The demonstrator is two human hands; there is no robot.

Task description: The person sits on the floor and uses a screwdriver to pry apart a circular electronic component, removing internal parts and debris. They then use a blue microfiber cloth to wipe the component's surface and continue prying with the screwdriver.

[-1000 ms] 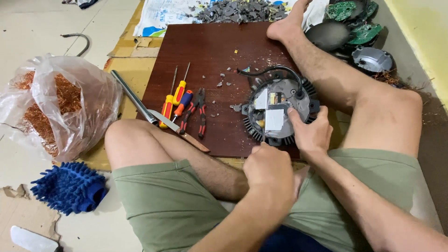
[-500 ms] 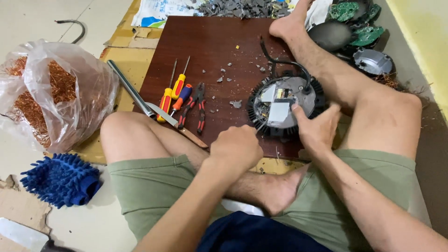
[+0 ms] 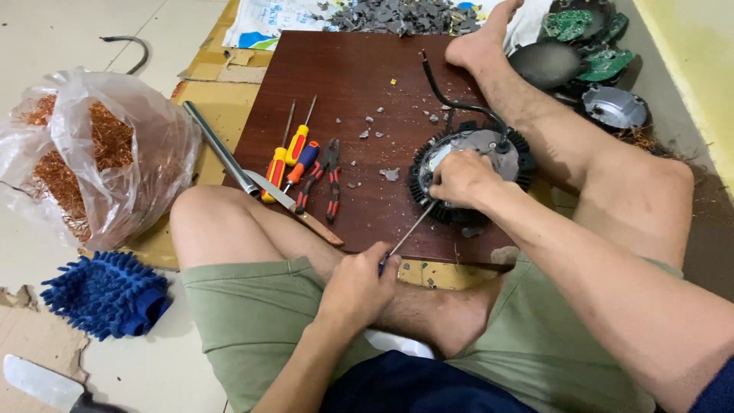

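The left hand (image 3: 358, 284), empty a second ago, now grips a thin screwdriver (image 3: 409, 235) whose tip reaches the round finned lamp housing (image 3: 470, 174) on the brown board (image 3: 359, 84). The right hand (image 3: 459, 177) has turned the housing over and presses down on it, so prying can begin.

A makeshift floor workshop for stripping scrap electronics: a dark brown wooden board (image 3: 344, 84) on flattened cardboard over pale tiled floor (image 3: 61, 30), a clear plastic bag of copper wire (image 3: 92, 153), green circuit boards (image 3: 585, 30), and grey broken fragments (image 3: 397, 14).
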